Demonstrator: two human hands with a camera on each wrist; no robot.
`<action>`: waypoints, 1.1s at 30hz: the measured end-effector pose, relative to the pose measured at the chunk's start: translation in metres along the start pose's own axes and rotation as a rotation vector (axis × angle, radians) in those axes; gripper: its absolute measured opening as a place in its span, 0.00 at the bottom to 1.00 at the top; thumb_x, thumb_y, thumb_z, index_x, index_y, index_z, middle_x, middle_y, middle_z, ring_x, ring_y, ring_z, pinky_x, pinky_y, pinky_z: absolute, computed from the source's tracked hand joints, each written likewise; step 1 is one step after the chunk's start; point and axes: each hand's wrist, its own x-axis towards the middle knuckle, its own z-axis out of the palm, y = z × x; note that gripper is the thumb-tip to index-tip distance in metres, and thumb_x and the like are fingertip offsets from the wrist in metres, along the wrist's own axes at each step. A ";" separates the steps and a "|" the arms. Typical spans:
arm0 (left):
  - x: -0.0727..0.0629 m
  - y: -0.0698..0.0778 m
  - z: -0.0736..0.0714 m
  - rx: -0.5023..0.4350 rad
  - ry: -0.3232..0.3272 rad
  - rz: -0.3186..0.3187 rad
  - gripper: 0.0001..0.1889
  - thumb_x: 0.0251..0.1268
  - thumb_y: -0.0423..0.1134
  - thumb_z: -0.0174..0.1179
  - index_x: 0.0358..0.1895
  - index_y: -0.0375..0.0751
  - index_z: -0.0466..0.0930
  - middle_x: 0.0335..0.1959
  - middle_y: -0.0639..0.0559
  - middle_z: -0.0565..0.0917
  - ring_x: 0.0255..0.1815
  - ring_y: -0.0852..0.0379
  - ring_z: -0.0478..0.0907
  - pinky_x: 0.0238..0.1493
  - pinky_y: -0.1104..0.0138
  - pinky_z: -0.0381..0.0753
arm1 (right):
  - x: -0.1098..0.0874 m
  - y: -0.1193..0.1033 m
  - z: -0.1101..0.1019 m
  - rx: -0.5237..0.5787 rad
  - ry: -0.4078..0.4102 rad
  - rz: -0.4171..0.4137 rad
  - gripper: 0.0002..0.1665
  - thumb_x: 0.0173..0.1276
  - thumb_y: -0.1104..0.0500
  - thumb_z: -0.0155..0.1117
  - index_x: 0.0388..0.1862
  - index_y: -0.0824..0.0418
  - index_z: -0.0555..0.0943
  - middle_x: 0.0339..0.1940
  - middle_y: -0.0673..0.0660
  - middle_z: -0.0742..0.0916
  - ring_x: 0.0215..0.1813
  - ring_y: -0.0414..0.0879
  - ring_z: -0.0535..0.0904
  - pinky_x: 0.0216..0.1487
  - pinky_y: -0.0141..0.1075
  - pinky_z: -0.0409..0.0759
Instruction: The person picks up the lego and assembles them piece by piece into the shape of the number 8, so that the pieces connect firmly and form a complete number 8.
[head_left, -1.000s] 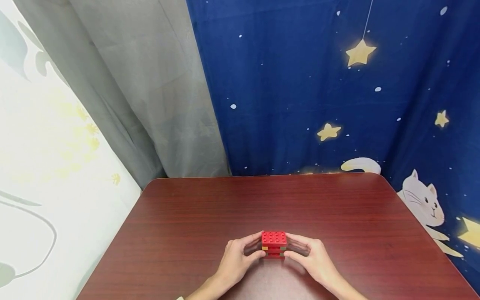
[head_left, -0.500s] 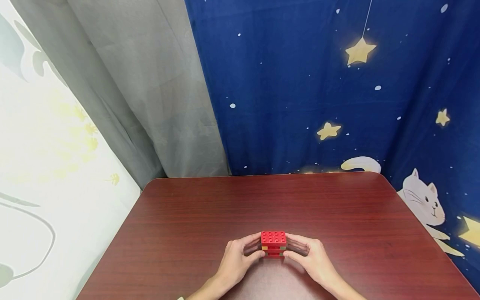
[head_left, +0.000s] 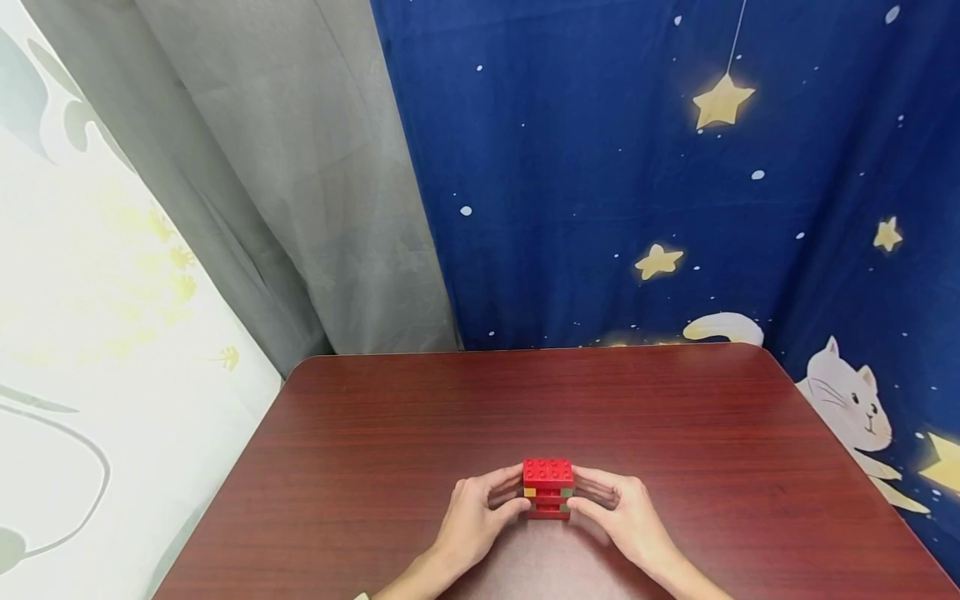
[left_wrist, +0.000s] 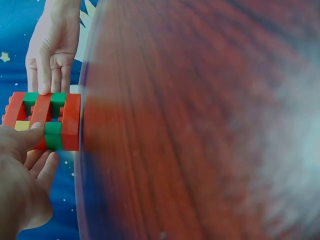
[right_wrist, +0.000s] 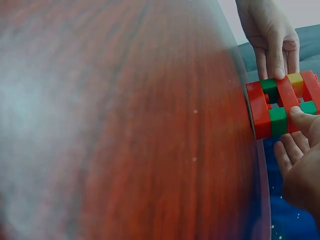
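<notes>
A small stack of toy building bricks stands upright near the front middle of the table. Three red layers are spaced by smaller bricks: a yellow brick and a green one in the upper gap, green bricks in the lower gap. Studs show on the top red brick. My left hand grips the stack's left end, thumb in front on the middle red layer and fingers behind. At the opposite end my right hand grips it the same way. The stack's base is close over the tabletop in both wrist views.
The dark red-brown wooden table has rounded far corners. Behind it hang a grey curtain and a blue curtain printed with stars and a white cat. A pale patterned wall runs along the left.
The stack looks slightly taller in the head view, its top edge a little higher and more of its front showing. Both hands stay in place and keep their grip.
</notes>
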 end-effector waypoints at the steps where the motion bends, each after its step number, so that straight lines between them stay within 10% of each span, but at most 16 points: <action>1: 0.000 0.000 0.000 -0.003 -0.002 0.000 0.25 0.65 0.33 0.74 0.65 0.32 0.83 0.59 0.40 0.87 0.58 0.51 0.86 0.53 0.72 0.84 | 0.000 0.000 0.000 -0.005 0.001 -0.002 0.28 0.68 0.59 0.79 0.63 0.70 0.85 0.55 0.61 0.91 0.56 0.43 0.88 0.56 0.30 0.84; 14: 0.012 0.003 -0.001 0.002 0.002 -0.008 0.24 0.69 0.35 0.72 0.66 0.30 0.82 0.58 0.40 0.88 0.57 0.52 0.87 0.50 0.72 0.85 | 0.011 -0.007 0.000 0.098 0.040 0.068 0.27 0.69 0.62 0.77 0.62 0.74 0.84 0.55 0.67 0.90 0.57 0.57 0.88 0.53 0.28 0.84; 33: 0.031 -0.004 0.001 0.088 0.050 -0.042 0.20 0.71 0.38 0.73 0.60 0.29 0.86 0.50 0.38 0.90 0.50 0.51 0.90 0.46 0.69 0.88 | 0.031 -0.004 0.004 0.027 0.129 0.191 0.20 0.69 0.61 0.78 0.56 0.71 0.88 0.50 0.64 0.91 0.49 0.51 0.91 0.49 0.36 0.89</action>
